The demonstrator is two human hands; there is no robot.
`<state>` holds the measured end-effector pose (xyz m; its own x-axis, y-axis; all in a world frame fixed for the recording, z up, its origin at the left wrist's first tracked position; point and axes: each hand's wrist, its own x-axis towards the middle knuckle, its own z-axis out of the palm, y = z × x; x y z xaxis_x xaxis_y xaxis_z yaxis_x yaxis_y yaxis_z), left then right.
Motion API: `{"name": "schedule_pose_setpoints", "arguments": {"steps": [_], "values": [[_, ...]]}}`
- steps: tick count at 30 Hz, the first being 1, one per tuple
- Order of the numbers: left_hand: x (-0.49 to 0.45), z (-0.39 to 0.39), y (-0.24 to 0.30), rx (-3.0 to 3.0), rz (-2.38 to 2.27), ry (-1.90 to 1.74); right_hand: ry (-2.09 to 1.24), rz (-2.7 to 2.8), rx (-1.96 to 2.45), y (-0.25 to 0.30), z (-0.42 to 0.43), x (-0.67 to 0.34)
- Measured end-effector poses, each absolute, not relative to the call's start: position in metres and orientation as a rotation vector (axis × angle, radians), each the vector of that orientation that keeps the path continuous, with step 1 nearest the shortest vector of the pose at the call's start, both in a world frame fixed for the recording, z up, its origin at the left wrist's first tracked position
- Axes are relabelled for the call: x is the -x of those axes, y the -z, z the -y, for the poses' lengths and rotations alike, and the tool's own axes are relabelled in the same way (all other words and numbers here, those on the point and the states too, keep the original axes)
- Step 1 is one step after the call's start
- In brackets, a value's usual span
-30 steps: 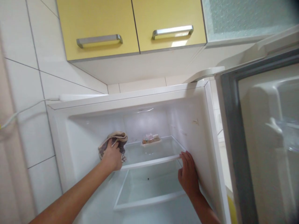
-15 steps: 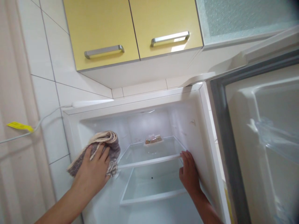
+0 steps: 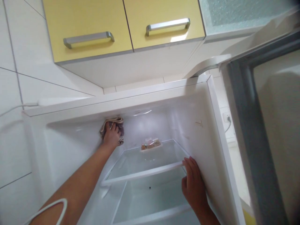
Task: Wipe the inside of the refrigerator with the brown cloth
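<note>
My left hand (image 3: pixel 112 135) reaches deep into an open refrigerator and presses a folded brown-and-cream cloth (image 3: pixel 120 124) against the left inner wall, near the back corner. Its fingers are spread over the cloth. At the front right corner of the upper glass shelf (image 3: pixel 145 172), my right hand (image 3: pixel 195 182) has its fingers bent over the white rim, with the thumb lower down. A small clear-wrapped food tray (image 3: pixel 151 145) sits at the back of that shelf.
A lower shelf (image 3: pixel 154 216) lies beneath, with a dark speck visible through the glass. The refrigerator door (image 3: pixel 257 134) stands swung out to the right. Yellow cabinets (image 3: pixel 86 18) hang above. A white cord (image 3: pixel 63 209) crosses my left forearm.
My left hand has moved the cloth inward and up, from near the front left to the back left corner. My right hand stays on the shelf corner. The view has come closer.
</note>
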<state>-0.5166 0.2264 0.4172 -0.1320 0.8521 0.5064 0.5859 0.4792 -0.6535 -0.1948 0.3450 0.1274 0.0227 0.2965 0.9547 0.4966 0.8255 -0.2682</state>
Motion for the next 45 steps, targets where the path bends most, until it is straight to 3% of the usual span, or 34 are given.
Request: {"name": "schedule_pose_setpoints", "arguments": {"steps": [8,14,28,36,45], "values": [[0.549,-0.285,-0.408,1.215,1.866,-0.209,0.195,1.592,0.666,-0.123,-0.347,0.193],[0.537,-0.274,-0.400,1.176,1.882,-0.162,0.222,1.611,0.692,-0.125,-0.345,0.192],[0.445,-0.111,-0.391,1.126,1.716,-0.351,0.198,1.594,0.635,-0.131,-0.341,0.191],[0.418,-0.021,-0.365,1.049,1.599,-0.255,0.166,1.592,0.618,-0.130,-0.340,0.190],[0.432,-0.089,-0.391,0.974,1.636,-0.343,0.154,1.583,0.614,-0.131,-0.341,0.191]]}}
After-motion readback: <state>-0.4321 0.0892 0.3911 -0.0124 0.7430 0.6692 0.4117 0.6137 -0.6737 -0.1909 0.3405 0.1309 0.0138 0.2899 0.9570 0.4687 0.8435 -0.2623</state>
